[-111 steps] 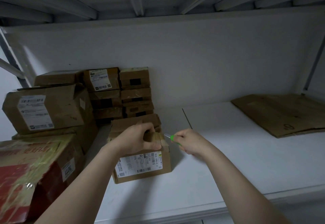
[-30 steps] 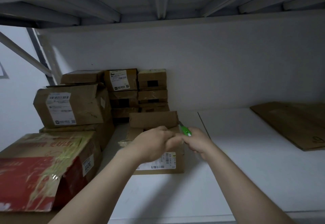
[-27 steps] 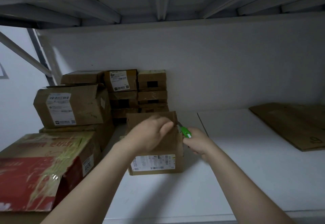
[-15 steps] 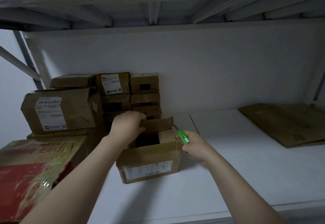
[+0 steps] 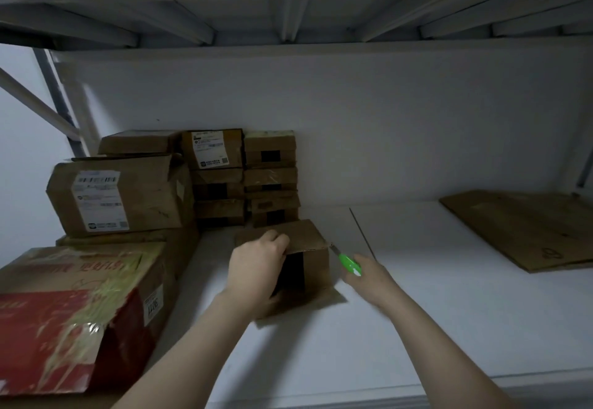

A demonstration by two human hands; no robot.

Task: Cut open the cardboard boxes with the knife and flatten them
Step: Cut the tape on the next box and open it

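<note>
- Small cardboard box (image 5: 316, 269): it stands on the white shelf (image 5: 417, 328), left of centre, with its open end turned toward the camera. The inside is dark, so it cannot be told whether anything lies in it. One flap (image 5: 308, 302) is folded down flat on the shelf in front of the opening.
- Left hand (image 5: 256, 267): its fingers are curled over the front edge of the box's top panel and grip it, and the wrist crosses the left part of the opening.
- Right hand (image 5: 372, 280): just to the right of the box and apart from the left hand, it is closed round a green knife (image 5: 349, 263). The short blade points up and to the left, with its tip at the box's upper right front corner. Whether the tip touches the cardboard cannot be told.
- Stacked small boxes (image 5: 271, 177): two columns stand against the back wall (image 5: 385, 119) just behind the held box. Several show a dark rectangular gap in the front face, and their contents are not visible.
- Labelled box (image 5: 128, 196): a larger closed carton with a white shipping label rests on a flatter carton to the left of the stack.
- Red box (image 5: 64, 328): the nearest carton on the far left, its top covered with crumpled yellowish tape, and its contents hidden.
- Flattened cardboard (image 5: 526, 232): a sheet lies flat on the shelf at the far right, well apart from both hands.
</note>
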